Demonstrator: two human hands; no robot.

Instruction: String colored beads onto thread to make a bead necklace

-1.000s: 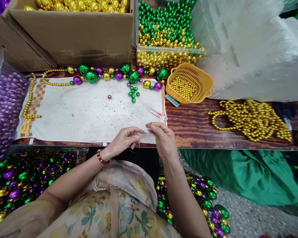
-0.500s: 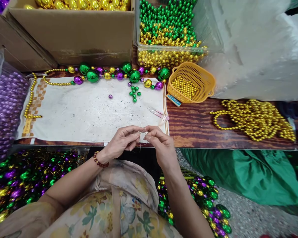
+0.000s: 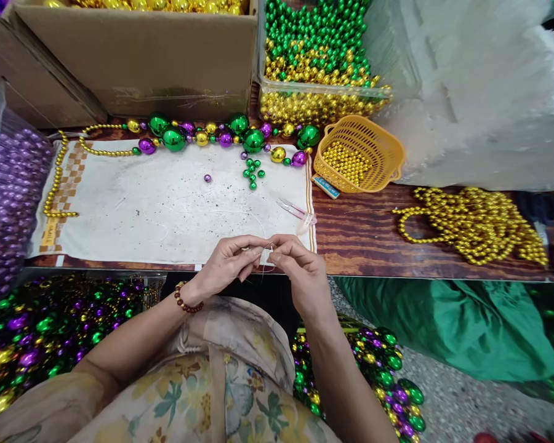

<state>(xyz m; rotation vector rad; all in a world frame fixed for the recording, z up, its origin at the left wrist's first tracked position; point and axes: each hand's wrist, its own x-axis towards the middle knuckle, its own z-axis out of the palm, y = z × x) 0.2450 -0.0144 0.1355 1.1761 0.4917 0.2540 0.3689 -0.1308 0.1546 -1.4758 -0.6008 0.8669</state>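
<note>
Near the table's front edge, my left hand [image 3: 231,261] and my right hand [image 3: 302,267] meet fingertip to fingertip. Both are closed in a pinch on a thin, pale thread [image 3: 263,269], which loops between them and dangles below. A tiny white bit shows at the right fingertips; I cannot make out what it is. Just beyond lie pink-handled thread snips [image 3: 295,210] on a white towel [image 3: 189,209]. Farther up the towel are several loose green beads [image 3: 253,173] and one small purple bead [image 3: 207,178]. A strand of large green, purple and gold beads [image 3: 253,141] stretches along its far edge.
An orange basket [image 3: 388,147] holds gold beads. Gold bead strands [image 3: 475,227] lie heaped at the right. Behind stand a cardboard box [image 3: 166,61] and a clear bin [image 3: 325,92] of green and gold beads. Purple beads [image 3: 13,203] fill a container at the left.
The view has shifted slightly. My hands stay together at nearly the same spot, and the thread loop between the fingertips has changed shape a little.
</note>
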